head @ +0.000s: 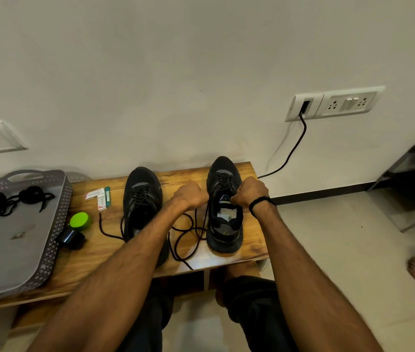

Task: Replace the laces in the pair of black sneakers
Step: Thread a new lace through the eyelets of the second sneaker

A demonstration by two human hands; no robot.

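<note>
A low wooden worktop stands against a pale wall. Over it the left hand is clenched into a fist between the two shoes, and the loose lace runs up to it. The right hand, with a black band on its wrist, has its fingers curled tight at the tongue of the right sneaker; what they pinch is hidden. That sneaker stands upright, toe to the wall, its lace looping over the wood. The left sneaker stands just beside it, laced, partly under the left forearm. Further left lie small cartons and a green-capped object. A grey tray holds a bundle of black laces.
</note>
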